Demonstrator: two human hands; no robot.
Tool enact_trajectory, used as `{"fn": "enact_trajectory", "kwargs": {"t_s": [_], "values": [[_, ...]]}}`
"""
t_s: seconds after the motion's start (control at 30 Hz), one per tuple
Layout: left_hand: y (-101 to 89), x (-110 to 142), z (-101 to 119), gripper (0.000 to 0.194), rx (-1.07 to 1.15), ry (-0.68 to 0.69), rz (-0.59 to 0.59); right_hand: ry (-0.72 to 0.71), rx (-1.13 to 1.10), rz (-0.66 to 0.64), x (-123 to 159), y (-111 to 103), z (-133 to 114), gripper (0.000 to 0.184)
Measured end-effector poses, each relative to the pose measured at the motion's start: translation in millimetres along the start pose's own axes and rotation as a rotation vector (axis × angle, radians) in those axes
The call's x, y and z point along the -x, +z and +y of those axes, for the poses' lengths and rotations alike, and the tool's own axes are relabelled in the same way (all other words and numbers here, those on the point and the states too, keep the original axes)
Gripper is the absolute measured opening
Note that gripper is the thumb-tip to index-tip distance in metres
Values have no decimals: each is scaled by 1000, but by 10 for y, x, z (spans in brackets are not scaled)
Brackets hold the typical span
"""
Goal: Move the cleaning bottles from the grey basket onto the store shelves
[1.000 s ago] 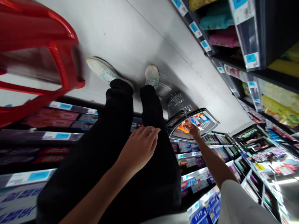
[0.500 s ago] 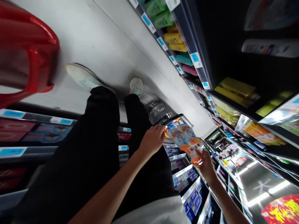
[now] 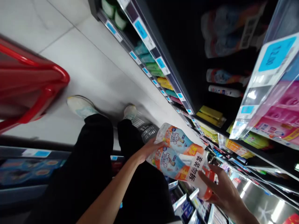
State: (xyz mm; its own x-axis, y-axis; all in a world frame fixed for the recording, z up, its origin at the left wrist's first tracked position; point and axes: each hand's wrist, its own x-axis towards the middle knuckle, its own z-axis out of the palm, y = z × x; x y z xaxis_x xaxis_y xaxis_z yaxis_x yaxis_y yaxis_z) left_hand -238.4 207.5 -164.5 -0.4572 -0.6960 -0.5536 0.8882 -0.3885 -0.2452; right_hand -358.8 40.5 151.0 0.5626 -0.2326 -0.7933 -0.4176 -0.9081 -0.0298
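Observation:
A twin pack of cleaner spray bottles (image 3: 178, 147) lies across both my hands, in front of my legs. Blue and orange labels show on the bottles, and a white band with black characters wraps round their necks. At the base end, my left hand (image 3: 147, 151) has its fingers closed over the near edge. My right hand (image 3: 220, 186) grips the orange and white trigger end, thumb and fingers around it. On the dark shelf to the right lie similar spray bottles (image 3: 224, 28), with a white bottle (image 3: 224, 91) below them.
A red shopping basket (image 3: 56, 77) stands on the floor at the left. Shelves with price tags (image 3: 275, 59) line the right side, holding pink packs (image 3: 277, 121) and yellow packs (image 3: 210, 115). Behind my feet sits a dark basket (image 3: 148, 132). More shelving (image 3: 21, 168) runs along the left.
The bottle pack has come up closer to the camera, with both hands still on it. My view has shifted toward the right-hand shelf, showing more of its bottles.

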Motion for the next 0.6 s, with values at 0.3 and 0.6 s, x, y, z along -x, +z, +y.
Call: {"fn": "enact_trajectory", "kwargs": {"t_s": [0.3,0.6], "values": [[-91,102,449,73,252,254,198,305,-502,398,-629,120,-106,90],[-51,131,673,79,490,605,502,376,-1778,332,-2250,857,-1067,59]]}}
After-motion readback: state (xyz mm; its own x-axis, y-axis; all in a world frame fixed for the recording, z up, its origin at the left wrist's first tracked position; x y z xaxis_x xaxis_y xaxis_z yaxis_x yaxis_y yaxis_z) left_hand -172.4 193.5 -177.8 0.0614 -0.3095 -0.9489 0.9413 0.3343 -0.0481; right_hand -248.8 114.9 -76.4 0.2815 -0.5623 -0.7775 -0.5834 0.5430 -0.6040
